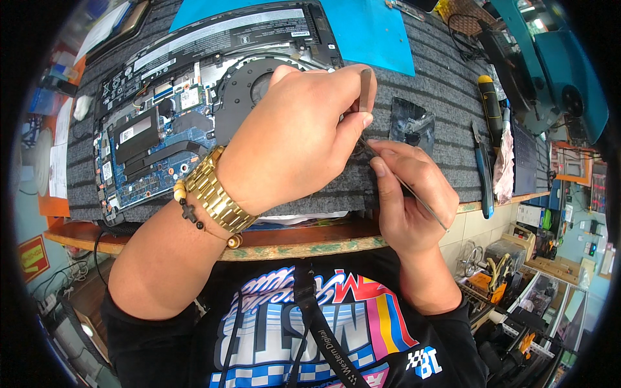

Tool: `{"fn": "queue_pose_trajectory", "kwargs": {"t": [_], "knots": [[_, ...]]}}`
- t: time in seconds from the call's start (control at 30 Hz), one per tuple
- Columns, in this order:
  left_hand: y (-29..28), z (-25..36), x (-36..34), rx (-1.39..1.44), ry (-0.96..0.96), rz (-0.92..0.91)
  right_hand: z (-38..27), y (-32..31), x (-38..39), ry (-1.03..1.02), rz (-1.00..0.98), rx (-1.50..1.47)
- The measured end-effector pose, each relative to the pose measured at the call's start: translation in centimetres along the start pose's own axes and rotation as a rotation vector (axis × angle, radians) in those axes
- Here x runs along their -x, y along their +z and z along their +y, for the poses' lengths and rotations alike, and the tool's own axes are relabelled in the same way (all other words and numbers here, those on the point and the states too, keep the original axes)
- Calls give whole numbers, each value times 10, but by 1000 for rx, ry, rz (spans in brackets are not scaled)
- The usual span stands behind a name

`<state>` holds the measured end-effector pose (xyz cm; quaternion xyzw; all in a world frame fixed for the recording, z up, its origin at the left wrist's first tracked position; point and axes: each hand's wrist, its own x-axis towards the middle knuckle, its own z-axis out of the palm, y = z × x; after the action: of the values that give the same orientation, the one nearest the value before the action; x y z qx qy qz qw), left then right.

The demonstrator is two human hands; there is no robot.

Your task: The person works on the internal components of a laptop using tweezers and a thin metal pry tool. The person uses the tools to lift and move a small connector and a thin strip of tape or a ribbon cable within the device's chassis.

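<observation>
An open laptop (149,149) lies on the grey striped mat, showing its black battery (213,40), blue circuit board and round fan (239,103). My left hand (297,129), with a gold watch and beaded bracelet at the wrist, is closed over the laptop's right side on the flat end of a thin metal tool (364,90). My right hand (411,194) pinches the same tool lower down, its thin length running diagonally across my fingers. A crumpled black pouch (412,123) lies just beyond my right hand. My left hand partly hides the fan.
A blue sheet (375,35) lies behind the laptop. At the right are pliers (482,174), a yellow-black screwdriver (490,110), crumpled pinkish tissue (504,161) and teal equipment (569,77). The wooden bench edge (304,242) runs before me. Tools and bins stand below right.
</observation>
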<state>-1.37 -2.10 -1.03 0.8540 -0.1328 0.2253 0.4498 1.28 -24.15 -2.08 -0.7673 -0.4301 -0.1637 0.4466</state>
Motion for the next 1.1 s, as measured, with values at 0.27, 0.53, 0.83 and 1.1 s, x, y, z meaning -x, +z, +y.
{"fn": "queue_pose_trajectory", "kwargs": {"t": [0.27, 0.53, 0.83, 1.1], "knots": [[1, 1, -1, -95, 65, 31, 0, -1, 0, -8, -1, -17], [1, 1, 0, -51, -3, 13, -1, 0, 3, 8, 41, -36], [2, 1, 1, -11, -37, 2, -1, 0, 0, -23, 15, 13], [1, 1, 1, -39, -21, 11, 0, 0, 0, -12, -7, -6]]}}
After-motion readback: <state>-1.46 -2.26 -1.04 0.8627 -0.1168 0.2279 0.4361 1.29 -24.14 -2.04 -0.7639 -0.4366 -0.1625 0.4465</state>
